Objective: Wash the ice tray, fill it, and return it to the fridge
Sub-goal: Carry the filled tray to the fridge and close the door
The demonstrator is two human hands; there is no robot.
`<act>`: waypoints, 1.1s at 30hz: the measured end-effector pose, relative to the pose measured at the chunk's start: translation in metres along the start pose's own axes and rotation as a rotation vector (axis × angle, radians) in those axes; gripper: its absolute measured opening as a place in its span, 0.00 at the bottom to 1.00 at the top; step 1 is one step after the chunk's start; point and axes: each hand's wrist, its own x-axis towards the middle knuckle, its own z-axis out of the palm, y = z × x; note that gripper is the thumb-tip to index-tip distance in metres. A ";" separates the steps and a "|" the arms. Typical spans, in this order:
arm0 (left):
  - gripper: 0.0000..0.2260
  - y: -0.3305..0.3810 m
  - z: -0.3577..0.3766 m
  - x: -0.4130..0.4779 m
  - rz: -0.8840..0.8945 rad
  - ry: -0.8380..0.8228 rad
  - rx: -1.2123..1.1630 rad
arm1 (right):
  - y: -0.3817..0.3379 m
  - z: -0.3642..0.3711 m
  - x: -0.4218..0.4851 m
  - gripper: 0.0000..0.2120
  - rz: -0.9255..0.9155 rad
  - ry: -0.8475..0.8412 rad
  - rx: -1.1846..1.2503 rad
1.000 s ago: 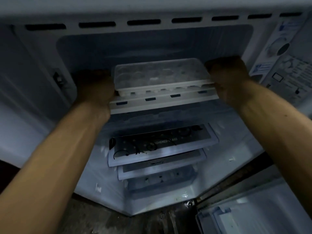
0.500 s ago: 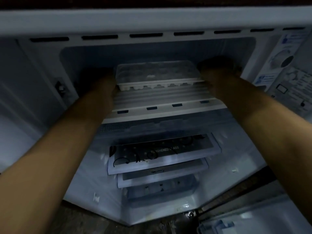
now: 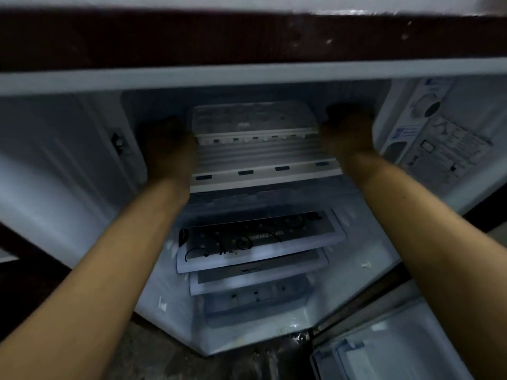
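The white ice tray [image 3: 253, 122] with its clear lid lies deep on the ribbed top shelf [image 3: 263, 160] of the open fridge. My left hand [image 3: 167, 144] is at the tray's left end and my right hand [image 3: 347, 130] at its right end, both reaching far into the dark compartment. The fingers of both hands are in shadow behind the tray's ends, so their grip on it is unclear. Both forearms stretch from the bottom corners up into the fridge.
The fridge's top frame [image 3: 247, 75] hangs low over my hands. Glass shelves [image 3: 258, 242] and a drawer [image 3: 255, 297] sit below. A control dial and label panel [image 3: 428, 127] is on the right wall. The door's inner bin [image 3: 384, 352] is at bottom right.
The tray has slid from the shelf's front edge to the back of the shelf, with both hands going in alongside it. My view has tilted up, showing the fridge's top edge.
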 end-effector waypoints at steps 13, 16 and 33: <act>0.21 0.022 -0.053 -0.212 0.365 -0.506 0.127 | 0.010 -0.039 -0.245 0.25 -0.019 -0.058 0.006; 0.21 0.017 -0.071 -0.261 0.459 -0.690 0.130 | 0.006 -0.060 -0.310 0.28 0.058 -0.053 -0.073; 0.22 0.071 -0.113 -0.498 0.989 -1.419 -0.196 | 0.059 -0.163 -0.612 0.26 0.680 0.366 -0.106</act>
